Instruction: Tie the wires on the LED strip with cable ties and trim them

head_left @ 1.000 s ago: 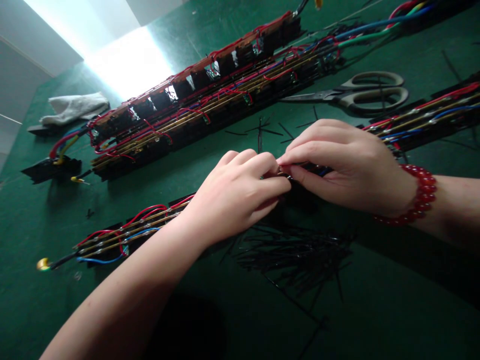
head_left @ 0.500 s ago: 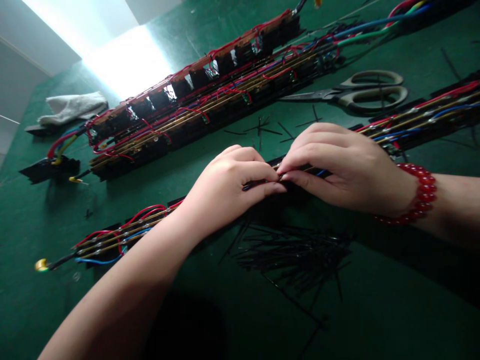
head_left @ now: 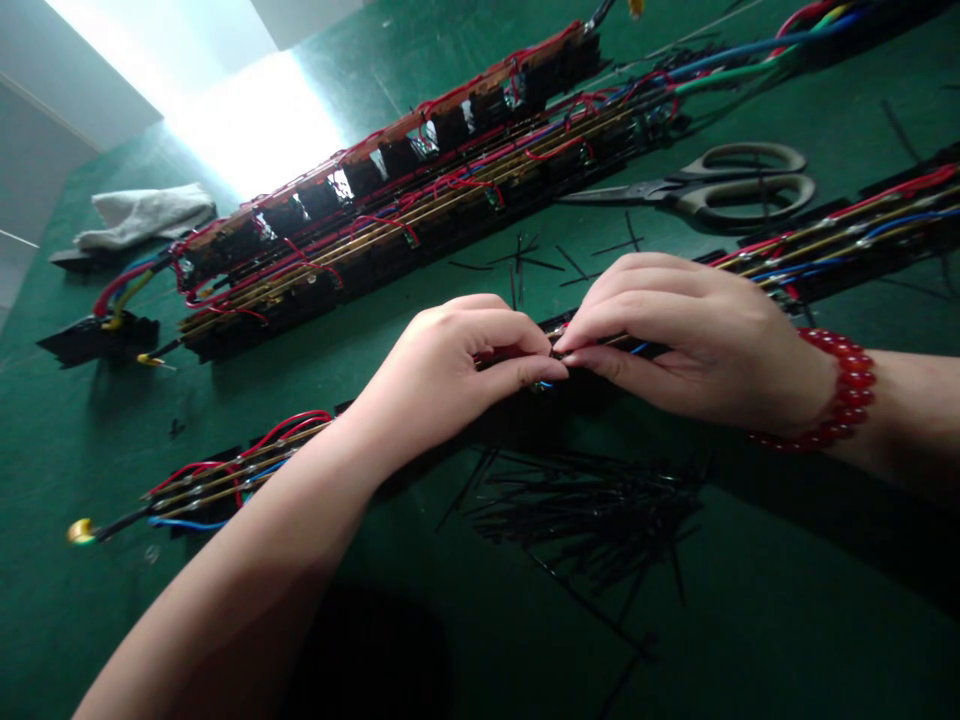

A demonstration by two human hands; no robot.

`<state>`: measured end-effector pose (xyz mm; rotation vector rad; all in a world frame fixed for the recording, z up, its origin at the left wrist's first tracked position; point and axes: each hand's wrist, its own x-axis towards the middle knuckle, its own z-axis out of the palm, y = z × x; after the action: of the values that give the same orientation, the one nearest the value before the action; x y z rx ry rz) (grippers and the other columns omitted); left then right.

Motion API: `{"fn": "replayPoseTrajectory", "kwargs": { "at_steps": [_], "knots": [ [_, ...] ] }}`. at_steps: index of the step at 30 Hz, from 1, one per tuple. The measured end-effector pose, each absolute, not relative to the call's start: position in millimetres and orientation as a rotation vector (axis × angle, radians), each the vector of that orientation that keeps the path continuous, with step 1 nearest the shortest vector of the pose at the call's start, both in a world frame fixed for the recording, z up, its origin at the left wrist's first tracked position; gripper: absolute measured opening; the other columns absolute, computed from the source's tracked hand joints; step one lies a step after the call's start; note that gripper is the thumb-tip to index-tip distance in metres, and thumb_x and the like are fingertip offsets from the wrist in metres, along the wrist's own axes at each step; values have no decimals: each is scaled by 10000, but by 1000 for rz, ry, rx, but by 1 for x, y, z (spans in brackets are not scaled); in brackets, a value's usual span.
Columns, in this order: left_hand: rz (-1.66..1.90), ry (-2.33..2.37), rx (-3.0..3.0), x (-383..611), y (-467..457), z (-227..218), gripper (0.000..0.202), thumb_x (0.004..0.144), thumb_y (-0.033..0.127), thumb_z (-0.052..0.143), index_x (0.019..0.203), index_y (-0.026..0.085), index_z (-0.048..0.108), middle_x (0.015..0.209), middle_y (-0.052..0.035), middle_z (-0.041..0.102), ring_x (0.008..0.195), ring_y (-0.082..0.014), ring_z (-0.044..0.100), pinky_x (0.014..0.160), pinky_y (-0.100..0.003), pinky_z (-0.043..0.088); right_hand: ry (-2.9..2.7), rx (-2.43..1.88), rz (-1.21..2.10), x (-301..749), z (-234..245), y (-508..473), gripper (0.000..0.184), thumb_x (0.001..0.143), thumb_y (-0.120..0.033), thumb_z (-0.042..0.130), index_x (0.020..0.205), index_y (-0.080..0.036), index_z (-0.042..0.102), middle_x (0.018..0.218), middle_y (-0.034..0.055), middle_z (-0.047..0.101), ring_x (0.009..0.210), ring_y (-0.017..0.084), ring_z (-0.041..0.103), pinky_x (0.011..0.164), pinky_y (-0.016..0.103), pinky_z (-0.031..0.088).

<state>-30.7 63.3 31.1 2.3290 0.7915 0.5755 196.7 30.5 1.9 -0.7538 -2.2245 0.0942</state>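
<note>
A long, narrow wiring assembly [head_left: 832, 240] of brass-coloured rods, red and blue wires and black backing runs slantwise across the table, passing under both hands. Over its middle, my left hand [head_left: 457, 350] is closed in a pinch, thumb against forefinger. My right hand [head_left: 675, 330], with a red bead bracelet [head_left: 844, 385] on its wrist, pinches right beside it, so the fingertips of both hands meet. Whatever they grip is too small and covered to make out. Below the hands lies a heap of thin black cable ties [head_left: 592, 510].
Behind the hands, larger wired assemblies [head_left: 420, 210] lie side by side. Scissors [head_left: 697, 190] rest to their right, with scattered black strips [head_left: 525, 255] nearby. A pale cloth [head_left: 150, 215] sits at the far left. Thick coloured cables [head_left: 750, 55] extend toward the upper right.
My left hand has shifted slightly left, its fingers a little more open behind the pinch. My right hand has barely moved, and the fingertips still meet over the assembly.
</note>
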Motion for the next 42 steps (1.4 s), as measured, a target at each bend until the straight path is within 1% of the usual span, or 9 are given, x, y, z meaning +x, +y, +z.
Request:
{"fn": "replayPoseTrajectory", "kwargs": {
  "at_steps": [4,7,11,19,28,36,42],
  "knots": [
    [568,794,2330,-30,63,31,137,882,306,735,802,198,765,769,11,683,720,-114,588,712,-227,468,-2219,-700,58,197,1,30,55,912,-157,693,946,-195,674,866,33,739,804,171,690,735,323,568],
    [544,834,2336,-30,62,31,153,868,318,746,782,192,759,733,14,668,693,-113,576,701,-228,472,-2222,-741,103,197,2,30,34,929,-198,677,941,-221,698,875,22,746,813,173,696,745,329,572],
    [539,844,2353,-30,62,30,141,845,319,766,790,190,761,723,17,665,677,-108,567,690,-226,471,-2216,-773,139,197,3,30,70,949,-239,655,946,-249,725,881,14,749,824,172,700,761,333,576],
    [538,827,2368,-29,63,29,57,829,255,783,808,204,768,722,37,659,671,-96,555,667,-218,434,-2224,-719,129,197,3,29,73,937,-222,679,969,-250,739,889,8,755,819,154,693,752,303,572],
    [535,840,2391,-29,62,29,61,816,245,785,794,196,756,716,32,645,673,-102,553,663,-221,435,-2239,-691,115,199,2,31,78,932,-253,699,989,-255,753,878,11,755,803,146,686,728,289,564],
    [562,844,2374,-29,62,28,64,801,234,807,786,193,760,715,36,653,668,-96,551,667,-213,433,-2255,-680,91,199,3,29,118,940,-207,676,1028,-239,749,900,15,757,833,144,685,758,285,553],
    [616,866,2333,-29,62,28,76,806,240,803,773,189,757,708,32,643,657,-95,538,644,-211,426,-2232,-672,67,196,2,29,125,933,-179,684,1040,-216,737,892,22,750,813,139,677,756,285,554]
  ]
}}
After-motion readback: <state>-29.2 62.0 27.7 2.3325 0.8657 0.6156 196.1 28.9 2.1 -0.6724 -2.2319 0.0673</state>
